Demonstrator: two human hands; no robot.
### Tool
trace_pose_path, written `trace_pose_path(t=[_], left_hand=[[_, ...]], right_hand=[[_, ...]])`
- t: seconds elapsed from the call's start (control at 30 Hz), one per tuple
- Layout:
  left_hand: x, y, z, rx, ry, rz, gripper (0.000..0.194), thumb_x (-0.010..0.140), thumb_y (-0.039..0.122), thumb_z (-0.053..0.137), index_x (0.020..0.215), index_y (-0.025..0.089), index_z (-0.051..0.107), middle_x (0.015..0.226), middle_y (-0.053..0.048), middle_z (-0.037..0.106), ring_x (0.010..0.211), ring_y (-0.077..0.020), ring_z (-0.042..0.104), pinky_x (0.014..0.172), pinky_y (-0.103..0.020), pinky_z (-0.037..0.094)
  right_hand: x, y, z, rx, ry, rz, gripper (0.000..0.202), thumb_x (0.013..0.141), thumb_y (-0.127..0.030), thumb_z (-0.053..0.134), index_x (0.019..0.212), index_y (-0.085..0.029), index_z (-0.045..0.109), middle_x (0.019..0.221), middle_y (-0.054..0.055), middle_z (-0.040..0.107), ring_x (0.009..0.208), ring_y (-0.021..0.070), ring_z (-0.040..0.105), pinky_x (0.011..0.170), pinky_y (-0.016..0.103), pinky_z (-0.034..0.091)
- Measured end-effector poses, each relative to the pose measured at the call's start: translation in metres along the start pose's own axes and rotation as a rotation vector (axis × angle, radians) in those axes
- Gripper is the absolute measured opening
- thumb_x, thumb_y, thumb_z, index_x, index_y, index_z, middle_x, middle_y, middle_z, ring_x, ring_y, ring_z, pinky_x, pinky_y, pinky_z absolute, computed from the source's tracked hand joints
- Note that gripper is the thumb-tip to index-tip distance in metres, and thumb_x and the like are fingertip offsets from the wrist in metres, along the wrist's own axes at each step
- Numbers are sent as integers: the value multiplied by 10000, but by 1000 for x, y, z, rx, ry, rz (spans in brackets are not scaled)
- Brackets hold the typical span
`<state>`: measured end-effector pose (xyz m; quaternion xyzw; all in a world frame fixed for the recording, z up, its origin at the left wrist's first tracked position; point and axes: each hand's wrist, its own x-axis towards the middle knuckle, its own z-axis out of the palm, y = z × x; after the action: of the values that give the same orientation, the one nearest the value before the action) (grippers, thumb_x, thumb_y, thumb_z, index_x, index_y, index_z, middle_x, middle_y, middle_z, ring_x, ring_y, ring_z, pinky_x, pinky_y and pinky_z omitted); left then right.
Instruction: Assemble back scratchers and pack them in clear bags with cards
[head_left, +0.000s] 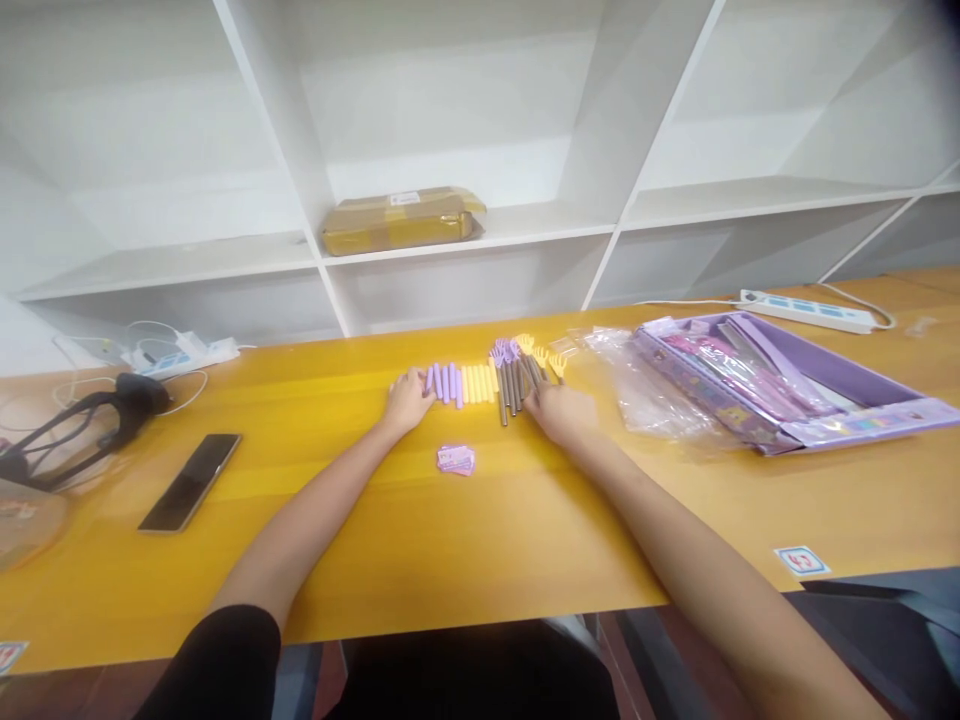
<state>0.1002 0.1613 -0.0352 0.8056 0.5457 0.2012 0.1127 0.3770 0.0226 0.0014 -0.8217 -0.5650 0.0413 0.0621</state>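
Several purple tubes [446, 384] and yellow tubes [478, 384] lie side by side in a row on the table. My left hand [407, 402] rests at the row's left end, fingers apart and touching the outermost purple tube. To the right are several back scratchers with dark metal rods [511, 388], some with purple claw heads [505, 351] and others with yellow claw heads [541, 356]. My right hand [561, 410] is closed around the rod of one scratcher; its fingertips are partly hidden. A small stack of purple printed cards [456, 460] lies nearer to me.
On the right, clear plastic bags [652, 395] lie against an open purple box [795, 385] holding pink packaged items. A phone [191, 482] and black headset-like straps [97, 425] are at left. Power strips [806, 311] sit along the back. A taped parcel [401, 222] occupies a shelf.
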Motion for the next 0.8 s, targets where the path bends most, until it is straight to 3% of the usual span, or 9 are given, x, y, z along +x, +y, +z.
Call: trace_pose_path(t=[0.13,0.33,0.63,0.8], left_hand=[[1,2,1,54,27,-20,419,948,258,684,1338,136,590,1213,-171,753,1236,-333,684,1051,-421,497],[3,-1,-2,101,-6,-20,261,1021,286,575,1207,162,709,1194,-178,768,1161,-329,722,994,-404,534],[3,-4,-6,68,-44,-43,331,1074,299,519,1354,182,653,1209,-157,783,1126,-308,750,956,-374,548],[1,-2,-4,21,-41,-48,331,1069,283,521,1358,179,645,1239,-165,772,1134,-318,743,978,-384,539]], right_hand=[[-4,5,-7,30,54,45,541,1140,-403,267,1261,-85,687,1034,263,753,1020,384,764,918,487,550],[-7,13,-16,98,70,59,565,1151,-363,205,1269,-59,666,1059,272,752,1014,351,761,888,408,532],[-8,12,-23,108,107,90,501,1125,-393,276,1166,-122,696,1104,223,773,1002,332,738,862,385,499],[-9,15,-22,70,199,85,433,1094,-412,366,1169,-121,676,996,203,761,923,331,714,833,388,485]])
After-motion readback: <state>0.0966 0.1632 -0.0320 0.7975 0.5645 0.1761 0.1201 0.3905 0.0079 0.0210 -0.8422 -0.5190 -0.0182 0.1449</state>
